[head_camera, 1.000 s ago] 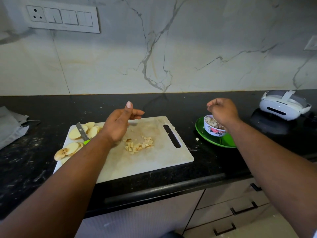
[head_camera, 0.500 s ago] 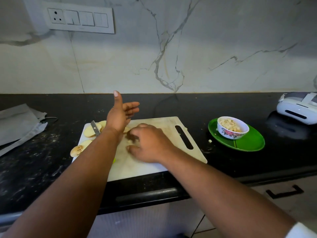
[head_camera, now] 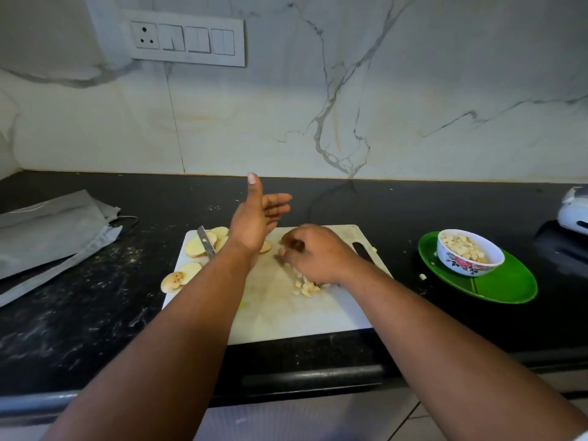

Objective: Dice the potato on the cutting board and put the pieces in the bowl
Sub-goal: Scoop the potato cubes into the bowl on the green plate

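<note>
Black stone counter (head_camera: 95,313) under a marble-look wall, switch plate (head_camera: 187,38) up left. Right hand (head_camera: 313,254) is the working grip: fingers curled down over the diced potato pieces (head_camera: 305,286) mid cutting board (head_camera: 286,316), apparently bunching them to scoop; the fingers are blurred, so cannot tell how many are actually pinched. Left hand (head_camera: 257,218) hovers just behind, palm spread, thumb up, holding nothing; probably kept there as a stop so the dice don't scatter. Uncut potato slices (head_camera: 203,245) lie at the board's far-left corner, one or two spilling off its left edge, knife (head_camera: 206,241) laid across them, parked out of the scooping path. Bowl (head_camera: 470,253) already partly filled with dice, sits on a green plate (head_camera: 496,288) to the right of the board, within the right hand's reach. One stray piece (head_camera: 422,276) on the counter beside the plate. Grey cloth (head_camera: 47,230) far left.
</note>
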A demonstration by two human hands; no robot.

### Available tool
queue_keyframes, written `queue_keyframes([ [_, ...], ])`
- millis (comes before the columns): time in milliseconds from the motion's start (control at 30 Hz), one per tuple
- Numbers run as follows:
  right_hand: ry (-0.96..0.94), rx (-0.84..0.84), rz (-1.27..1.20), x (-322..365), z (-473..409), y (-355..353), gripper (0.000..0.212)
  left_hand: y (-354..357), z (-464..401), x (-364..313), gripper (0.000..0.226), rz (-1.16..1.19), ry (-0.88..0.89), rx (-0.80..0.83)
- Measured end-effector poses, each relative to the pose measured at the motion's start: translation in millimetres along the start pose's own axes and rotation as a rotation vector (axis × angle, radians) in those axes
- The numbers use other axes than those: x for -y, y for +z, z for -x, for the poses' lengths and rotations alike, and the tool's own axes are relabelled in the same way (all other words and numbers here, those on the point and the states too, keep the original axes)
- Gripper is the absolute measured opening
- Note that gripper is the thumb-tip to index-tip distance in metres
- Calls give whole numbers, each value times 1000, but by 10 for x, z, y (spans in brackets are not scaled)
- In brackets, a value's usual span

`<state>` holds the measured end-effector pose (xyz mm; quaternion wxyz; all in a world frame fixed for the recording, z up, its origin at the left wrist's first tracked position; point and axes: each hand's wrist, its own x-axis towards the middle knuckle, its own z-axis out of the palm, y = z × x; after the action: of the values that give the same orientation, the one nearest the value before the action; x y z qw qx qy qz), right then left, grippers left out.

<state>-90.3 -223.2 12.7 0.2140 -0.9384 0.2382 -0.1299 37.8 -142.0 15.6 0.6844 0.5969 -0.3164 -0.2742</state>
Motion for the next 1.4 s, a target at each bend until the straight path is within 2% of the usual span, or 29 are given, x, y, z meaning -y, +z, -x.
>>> queue_keyframes([
  [33,-39,30,4,5,29,34,28,7,9,0,90,-11,8,8],
  [133,-209,97,42,-24,188,-2,7,21,8,1,87,-53,36,22],
  [167,-239,100,53,-56,241,-56,6,28,5,5,86,-70,48,26],
  [233,-211,68,-20,-138,338,-184,8,40,-5,18,83,-92,66,30],
  [300,-177,-53,-93,-258,414,-286,8,52,-3,31,84,-112,84,30],
  [367,-119,-113,86,-308,488,-326,38,55,5,41,87,-121,97,32],
  [433,-42,-38,340,-252,561,-271,80,54,13,45,88,-123,95,36],
  [467,-24,-7,408,-197,579,-207,91,60,13,46,88,-128,90,38],
  [500,-35,-2,424,-133,579,-132,91,65,16,45,89,-132,85,41],
  [533,-64,-24,404,-73,556,-54,83,70,19,44,90,-140,82,45],
  [667,-193,-103,339,60,451,106,19,98,23,64,87,-171,83,64],
  [733,-203,-104,323,75,453,104,11,107,19,84,82,-190,93,71],
  [1100,-227,-97,525,98,489,143,49,90,-27,143,58,-237,161,-2],
  [1200,-211,-91,570,92,465,160,53,88,-27,137,47,-282,178,-4],
  [1300,-194,-92,558,70,478,167,52,92,-17,145,55,-337,214,7],
  [1400,-161,-81,498,82,469,89,49,109,27,130,37,-359,230,3],
])
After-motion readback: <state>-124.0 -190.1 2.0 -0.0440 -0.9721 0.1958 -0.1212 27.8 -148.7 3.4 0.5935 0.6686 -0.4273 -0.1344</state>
